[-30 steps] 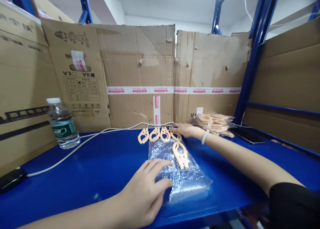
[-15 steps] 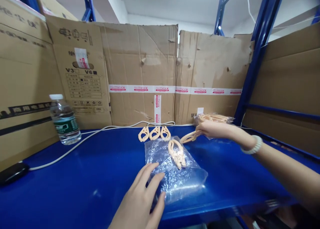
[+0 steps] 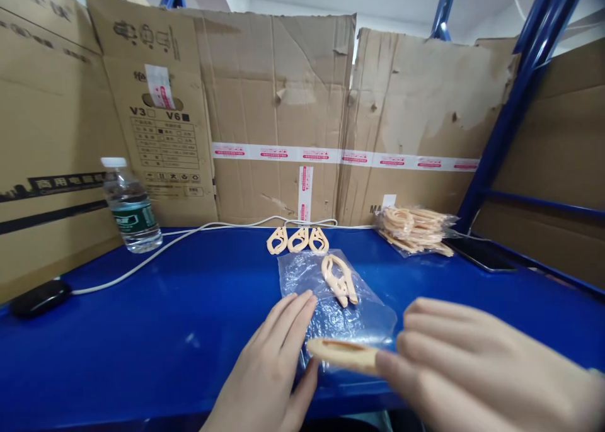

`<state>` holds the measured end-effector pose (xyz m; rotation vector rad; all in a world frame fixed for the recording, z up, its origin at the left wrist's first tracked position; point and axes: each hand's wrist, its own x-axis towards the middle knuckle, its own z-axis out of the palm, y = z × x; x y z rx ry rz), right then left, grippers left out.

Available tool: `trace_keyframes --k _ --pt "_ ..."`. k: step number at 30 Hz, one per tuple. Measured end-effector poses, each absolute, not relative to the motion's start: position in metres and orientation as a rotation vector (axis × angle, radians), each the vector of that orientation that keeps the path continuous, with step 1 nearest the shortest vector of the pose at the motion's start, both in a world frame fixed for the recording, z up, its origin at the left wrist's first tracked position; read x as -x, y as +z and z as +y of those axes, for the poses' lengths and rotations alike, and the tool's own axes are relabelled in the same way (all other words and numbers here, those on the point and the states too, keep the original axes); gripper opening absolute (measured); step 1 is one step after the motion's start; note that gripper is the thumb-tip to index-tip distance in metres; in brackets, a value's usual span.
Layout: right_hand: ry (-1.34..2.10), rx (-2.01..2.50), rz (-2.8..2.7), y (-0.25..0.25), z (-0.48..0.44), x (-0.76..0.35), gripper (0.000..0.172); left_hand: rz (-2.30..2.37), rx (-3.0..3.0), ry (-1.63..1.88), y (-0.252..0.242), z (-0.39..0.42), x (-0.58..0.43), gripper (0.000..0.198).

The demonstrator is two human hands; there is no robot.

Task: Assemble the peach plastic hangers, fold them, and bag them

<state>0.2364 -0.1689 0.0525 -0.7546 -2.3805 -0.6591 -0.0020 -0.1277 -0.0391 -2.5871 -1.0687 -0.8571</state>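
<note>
My left hand [image 3: 267,375] lies flat with fingers stretched on the near edge of a clear plastic bag [image 3: 352,312] on the blue shelf. My right hand [image 3: 477,369], close to the camera, pinches a peach plastic clip [image 3: 343,351] by one end, held level just over the bag's near edge and next to my left fingers. Another peach clip [image 3: 338,279] rests on top of the bag. Three more clips [image 3: 297,240] stand in a row behind it near the cardboard wall.
A packet of peach clips [image 3: 416,229] lies at the back right beside a dark phone [image 3: 479,254]. A water bottle [image 3: 131,206] stands at the left, a white cable [image 3: 189,240] runs to a black device [image 3: 40,296]. Cardboard boxes [image 3: 278,117] wall in the blue shelf [image 3: 155,318].
My right hand took one clip from the back row, leaving three, and carried it towards me to the bag's near edge. My left hand stayed on the bag.
</note>
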Motion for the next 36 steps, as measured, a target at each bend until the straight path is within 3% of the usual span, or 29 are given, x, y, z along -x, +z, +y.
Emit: trace_keyframes --k 7,15,25,36 --pt "-1.082 0.444 -2.652 0.025 -0.151 -0.193 0.025 -1.097 2.661 -0.847 -0.039 -0.127 0.004 0.062" --pt "-1.165 0.552 -2.547 0.004 -0.124 -0.184 0.022 -1.109 2.679 -0.943 -0.04 -0.126 0.003 0.065" --pt "-1.013 0.738 -2.635 -0.013 -0.097 -0.175 0.015 -1.244 2.674 -0.943 -0.041 -0.13 0.003 0.064" --pt "-0.736 0.707 -2.809 -0.016 -0.098 -0.179 0.027 -1.203 2.659 -0.969 -0.043 -0.129 0.004 0.068"
